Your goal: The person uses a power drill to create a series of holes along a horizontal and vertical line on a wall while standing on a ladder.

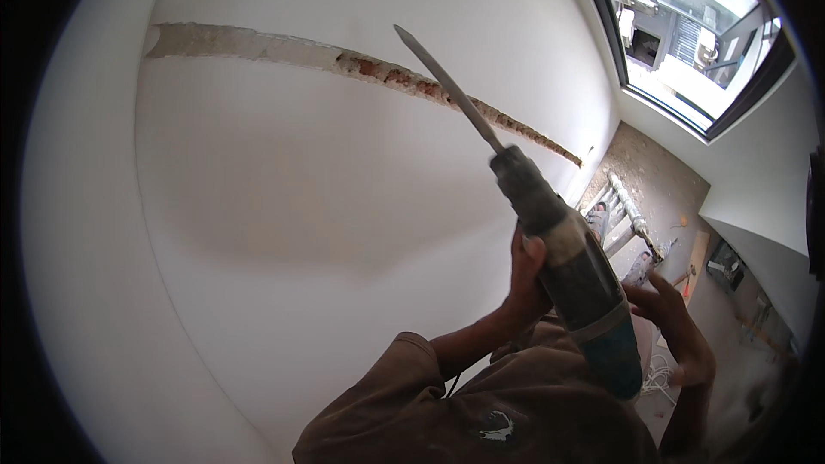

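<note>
A dark grey and teal rotary hammer (580, 271) rises diagonally in front of my body. Its long metal chisel bit (451, 90) points up and left, crossing the view of a chipped groove (378, 69) in the white wall. Whether the tip touches the wall cannot be made out. My left hand (526, 275) is wrapped round the tool's front part, behind the chuck, with the thumb showing. Beside the tool's rear body is my right hand (675, 322), its fingers stretched out and apart. The rear handle is hidden behind the tool.
A dark-framed window (687, 43) is at the upper right. Below, my shoes (638, 268) are on or beside a whitish ladder-like stand (627, 199). On the dusty floor lie a wooden board (698, 262), a dark toolbox (726, 268) and a coiled white cable (657, 378).
</note>
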A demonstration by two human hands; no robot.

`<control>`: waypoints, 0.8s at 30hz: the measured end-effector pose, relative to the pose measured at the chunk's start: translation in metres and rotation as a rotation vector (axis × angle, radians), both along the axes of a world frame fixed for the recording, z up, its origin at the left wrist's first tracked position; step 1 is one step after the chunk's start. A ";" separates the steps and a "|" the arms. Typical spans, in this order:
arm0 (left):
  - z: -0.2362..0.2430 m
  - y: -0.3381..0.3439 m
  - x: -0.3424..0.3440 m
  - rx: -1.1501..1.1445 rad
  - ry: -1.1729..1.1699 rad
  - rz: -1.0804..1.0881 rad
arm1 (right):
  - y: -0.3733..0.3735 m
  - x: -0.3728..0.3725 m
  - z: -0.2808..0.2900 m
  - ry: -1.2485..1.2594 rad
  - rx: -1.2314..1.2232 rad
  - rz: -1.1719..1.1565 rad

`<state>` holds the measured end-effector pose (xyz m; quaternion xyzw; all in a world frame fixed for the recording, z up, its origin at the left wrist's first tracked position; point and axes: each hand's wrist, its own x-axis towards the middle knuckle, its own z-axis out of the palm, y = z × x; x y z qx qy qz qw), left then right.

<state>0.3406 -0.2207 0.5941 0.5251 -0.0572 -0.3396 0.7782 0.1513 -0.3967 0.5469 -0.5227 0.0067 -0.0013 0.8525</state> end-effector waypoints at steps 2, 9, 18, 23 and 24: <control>0.023 -0.009 0.015 -0.107 0.181 0.077 | 0.009 -0.032 -0.019 -0.014 0.083 -0.030; 0.077 -0.051 0.028 -0.350 0.288 0.119 | 0.020 -0.071 -0.033 0.245 0.048 -0.183; 0.111 -0.040 0.020 -0.198 0.201 0.160 | 0.021 -0.075 -0.025 0.208 -0.018 -0.120; 0.097 -0.003 0.020 -0.124 0.148 0.162 | 0.077 -0.048 -0.010 0.033 -0.031 -0.043; 0.098 0.004 0.021 -0.134 0.150 0.163 | 0.088 -0.040 -0.002 -0.019 -0.020 -0.035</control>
